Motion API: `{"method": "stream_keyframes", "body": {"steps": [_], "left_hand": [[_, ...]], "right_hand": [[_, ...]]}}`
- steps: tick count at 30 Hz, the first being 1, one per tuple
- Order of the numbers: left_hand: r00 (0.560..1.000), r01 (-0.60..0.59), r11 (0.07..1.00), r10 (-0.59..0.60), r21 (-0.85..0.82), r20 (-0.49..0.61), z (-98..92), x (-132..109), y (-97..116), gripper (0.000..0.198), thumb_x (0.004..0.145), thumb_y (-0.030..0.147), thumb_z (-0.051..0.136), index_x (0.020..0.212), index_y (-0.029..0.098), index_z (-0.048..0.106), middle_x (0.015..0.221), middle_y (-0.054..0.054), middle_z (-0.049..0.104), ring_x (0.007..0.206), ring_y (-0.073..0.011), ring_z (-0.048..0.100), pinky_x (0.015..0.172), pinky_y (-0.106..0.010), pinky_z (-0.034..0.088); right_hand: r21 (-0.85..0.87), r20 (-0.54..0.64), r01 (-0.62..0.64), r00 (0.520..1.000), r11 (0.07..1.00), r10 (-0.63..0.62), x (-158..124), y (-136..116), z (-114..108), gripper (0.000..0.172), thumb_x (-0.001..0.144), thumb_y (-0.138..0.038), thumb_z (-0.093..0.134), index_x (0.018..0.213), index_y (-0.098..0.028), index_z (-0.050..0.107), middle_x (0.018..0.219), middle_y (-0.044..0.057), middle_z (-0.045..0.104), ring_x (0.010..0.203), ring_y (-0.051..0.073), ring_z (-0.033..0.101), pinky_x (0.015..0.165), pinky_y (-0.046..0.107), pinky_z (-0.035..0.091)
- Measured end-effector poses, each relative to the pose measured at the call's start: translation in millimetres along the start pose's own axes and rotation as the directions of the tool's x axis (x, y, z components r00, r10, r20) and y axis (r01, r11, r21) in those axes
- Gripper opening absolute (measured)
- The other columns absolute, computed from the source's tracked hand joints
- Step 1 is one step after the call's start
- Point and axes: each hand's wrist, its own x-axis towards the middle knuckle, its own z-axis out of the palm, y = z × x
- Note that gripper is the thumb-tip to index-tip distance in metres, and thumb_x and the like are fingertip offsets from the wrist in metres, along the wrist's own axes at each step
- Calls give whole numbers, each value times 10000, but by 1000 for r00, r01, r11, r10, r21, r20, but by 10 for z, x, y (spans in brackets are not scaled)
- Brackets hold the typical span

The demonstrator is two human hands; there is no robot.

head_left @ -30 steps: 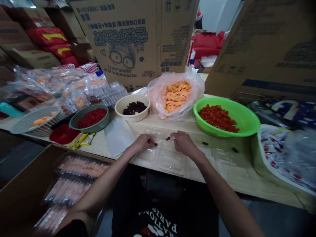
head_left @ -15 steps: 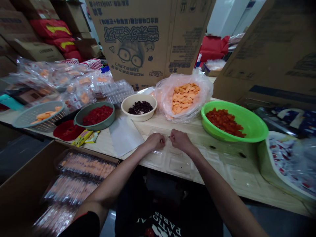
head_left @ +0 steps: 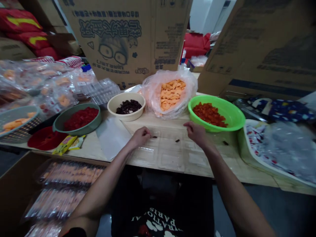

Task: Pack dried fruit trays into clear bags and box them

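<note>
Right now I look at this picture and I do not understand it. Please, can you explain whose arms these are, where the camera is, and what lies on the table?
These are a person's own two bare arms, seen from a camera worn on the head, which looks forward and down. The left hand is beside a small dark piece on a clear plastic tray. The right hand is at the tray's far edge. Neither hand clearly holds anything. Beyond the tray, on a wooden table, are a cream bowl of dark pieces, a plastic bag of orange pieces and a green basin of red-orange pieces.
</note>
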Motion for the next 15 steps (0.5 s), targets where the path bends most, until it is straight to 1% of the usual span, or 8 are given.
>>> {"method": "stream_keyframes", "body": {"steps": [1, 3, 6, 8, 9, 11, 12, 15], "left_hand": [[1000, 3, 1000, -3, 2, -26, -22, 42, -14, 253, 819, 150, 490, 980, 140, 685, 806, -25, 700, 698, -154, 613, 664, -247, 469], [999, -19, 994, 24, 109, -44, -30, 111, -19, 295, 813, 126, 477, 991, 150, 711, 856, -40, 698, 773, -170, 633, 742, -268, 486], [994, -93, 948, 73, 305, 77, 39, 131, 32, 294, 819, 145, 504, 949, 187, 765, 899, -62, 690, 869, -207, 650, 836, -303, 493], [987, -111, 928, 61, 356, 150, 86, 110, 82, 309, 829, 158, 501, 962, 198, 777, 915, -71, 697, 884, -217, 660, 851, -312, 500], [987, -101, 928, 48, 359, 152, 89, 106, 103, 318, 833, 161, 494, 976, 194, 776, 942, -76, 708, 900, -219, 667, 860, -311, 504], [995, -62, 936, 31, 345, 95, 20, 144, 132, 331, 836, 167, 481, 1004, 179, 766, 1016, -82, 728, 956, -222, 675, 898, -309, 507], [999, -39, 939, 24, 342, 47, -57, 194, 137, 335, 835, 169, 477, 1012, 174, 761, 1045, -82, 734, 983, -225, 676, 919, -311, 507], [988, 32, 919, 31, 394, -152, -439, 473, 126, 345, 841, 187, 468, 1035, 162, 752, 1092, -93, 740, 1050, -251, 666, 980, -346, 496]], "right_hand": [[-25, 19, 6, 1000, 1000, -5, -93, 41, -15, 334, 893, -84, 448, 1097, -141, 705, 1047, 114, 712, 954, 230, 641, 849, 315, 450], [-85, 106, 67, 993, 994, -58, -288, 33, 23, 361, 871, -52, 453, 1099, -150, 717, 1036, 122, 686, 946, 224, 625, 835, 304, 437], [-202, 213, 160, 970, 966, -116, -498, -99, 165, 369, 861, -47, 472, 1100, -166, 727, 1038, 140, 641, 963, 240, 588, 838, 324, 412], [-284, 208, 168, 972, 944, -110, -539, -183, 247, 312, 886, -100, 490, 1089, -165, 719, 1086, 158, 619, 1011, 272, 563, 861, 365, 398], [-316, 199, 155, 975, 936, -95, -531, -211, 277, 282, 901, -136, 497, 1085, -159, 709, 1114, 168, 610, 1039, 289, 553, 872, 386, 393], [-354, 195, 119, 979, 928, -51, -479, -240, 314, 254, 920, -209, 513, 1090, -143, 689, 1144, 186, 601, 1080, 318, 537, 897, 427, 385], [-354, 202, 102, 979, 930, -31, -447, -245, 325, 259, 923, -237, 519, 1094, -133, 683, 1151, 196, 600, 1093, 329, 533, 912, 447, 380], [-305, 222, 79, 975, 949, -10, -377, -255, 330, 282, 910, -275, 542, 1081, -105, 687, 1154, 219, 605, 1113, 349, 535, 941, 484, 372]]}}
